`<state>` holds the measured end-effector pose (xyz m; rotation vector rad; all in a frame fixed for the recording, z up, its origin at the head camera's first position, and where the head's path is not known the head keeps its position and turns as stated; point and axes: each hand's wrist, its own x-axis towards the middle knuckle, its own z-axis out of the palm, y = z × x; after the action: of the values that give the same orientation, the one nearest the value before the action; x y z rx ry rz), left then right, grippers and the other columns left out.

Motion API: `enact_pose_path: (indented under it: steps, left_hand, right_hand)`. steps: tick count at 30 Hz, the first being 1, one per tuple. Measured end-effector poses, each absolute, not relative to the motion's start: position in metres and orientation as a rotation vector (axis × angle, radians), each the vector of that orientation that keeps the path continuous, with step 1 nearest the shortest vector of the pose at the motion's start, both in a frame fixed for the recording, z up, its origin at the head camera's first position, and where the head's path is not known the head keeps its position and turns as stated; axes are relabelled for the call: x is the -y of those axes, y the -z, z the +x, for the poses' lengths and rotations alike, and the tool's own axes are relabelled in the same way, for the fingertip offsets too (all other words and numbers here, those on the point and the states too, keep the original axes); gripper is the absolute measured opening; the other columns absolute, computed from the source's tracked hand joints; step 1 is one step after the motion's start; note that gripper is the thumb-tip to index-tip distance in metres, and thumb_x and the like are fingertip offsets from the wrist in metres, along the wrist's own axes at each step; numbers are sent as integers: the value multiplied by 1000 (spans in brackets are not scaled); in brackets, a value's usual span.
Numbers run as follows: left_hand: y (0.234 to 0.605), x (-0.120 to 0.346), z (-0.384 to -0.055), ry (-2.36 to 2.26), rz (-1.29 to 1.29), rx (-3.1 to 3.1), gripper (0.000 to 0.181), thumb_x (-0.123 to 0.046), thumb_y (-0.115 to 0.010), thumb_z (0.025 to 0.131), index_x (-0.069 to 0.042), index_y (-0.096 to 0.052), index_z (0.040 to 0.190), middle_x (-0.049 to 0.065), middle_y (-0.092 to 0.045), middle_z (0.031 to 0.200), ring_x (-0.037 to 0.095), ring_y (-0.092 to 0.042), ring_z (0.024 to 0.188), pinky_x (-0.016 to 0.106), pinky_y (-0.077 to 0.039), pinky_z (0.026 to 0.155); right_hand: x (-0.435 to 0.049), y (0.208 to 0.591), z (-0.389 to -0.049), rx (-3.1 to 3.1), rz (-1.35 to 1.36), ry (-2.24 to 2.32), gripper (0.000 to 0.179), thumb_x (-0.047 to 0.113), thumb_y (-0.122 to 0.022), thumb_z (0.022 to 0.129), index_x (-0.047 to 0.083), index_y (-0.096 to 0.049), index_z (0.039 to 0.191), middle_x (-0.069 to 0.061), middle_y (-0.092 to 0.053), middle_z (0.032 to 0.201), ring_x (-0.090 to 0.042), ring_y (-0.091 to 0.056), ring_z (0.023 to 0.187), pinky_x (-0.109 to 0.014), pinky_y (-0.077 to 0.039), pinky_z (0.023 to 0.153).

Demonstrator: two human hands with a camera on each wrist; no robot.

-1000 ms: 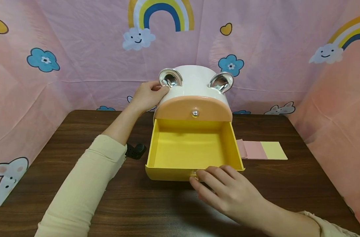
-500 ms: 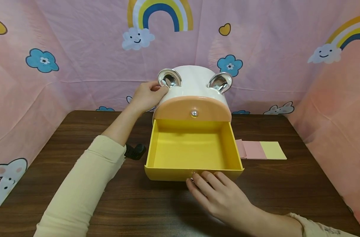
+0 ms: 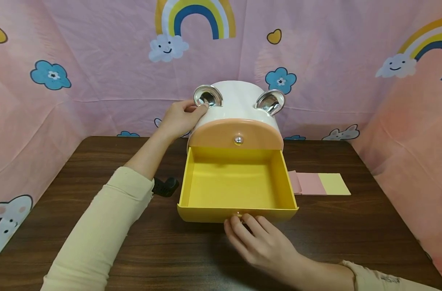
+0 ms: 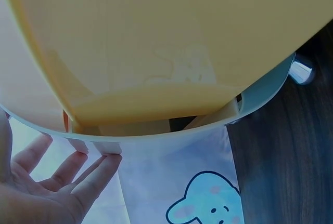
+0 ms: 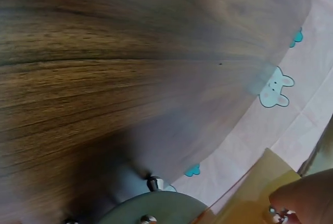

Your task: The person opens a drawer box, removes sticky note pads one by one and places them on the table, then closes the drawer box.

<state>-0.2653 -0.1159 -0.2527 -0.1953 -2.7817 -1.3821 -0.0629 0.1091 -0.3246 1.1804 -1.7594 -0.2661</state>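
Pink patterned cloth (image 3: 315, 60) backs a brown table (image 3: 162, 258). Mid-table stands a glossy white domed box (image 3: 239, 97) with silver ears (image 3: 270, 102), peach upper front (image 3: 215, 134) and yellow drawer (image 3: 235, 182), pulled out toward the person; the drawer front's long axis runs sideways. The left hand (image 3: 180, 117), fingers loosely extended, touches the box; the right hand's (image 3: 266, 246) bent fingers pinch the drawer's knob (image 5: 280, 215).

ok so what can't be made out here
Head view: most of the lower knob, behind the right hand.
Head view: the left end of the pink-and-yellow strip, behind the yellow drawer.
Head view: the dark mark on the right sleeve, too small to read.
Right wrist view: most of the right hand, cut off by the frame edge.
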Motion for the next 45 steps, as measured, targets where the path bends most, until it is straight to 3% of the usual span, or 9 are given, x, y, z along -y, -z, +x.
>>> enact_pose_path:
  steps: [24, 45]
  left_hand:
    - [251, 120, -268, 1385, -237, 2789, 55, -51, -50, 88, -15, -53, 130, 12, -57, 123, 25, -52, 114, 40, -44, 93]
    - [250, 119, -268, 1357, -200, 2801, 54, -51, -51, 87, -15, -56, 127, 10, -58, 121, 24, -53, 113, 39, -45, 92]
  right_hand:
    - [-104, 326, -70, 1699, 1155, 216, 29, -4, -37, 91, 2, -64, 85, -11, -60, 84, -19, -54, 67, -22, -46, 56]
    - [-103, 330, -99, 1769, 1039, 196, 27, 0, -38, 93, 2, -64, 88, -11, -59, 86, -21, -55, 71, -25, -46, 60]
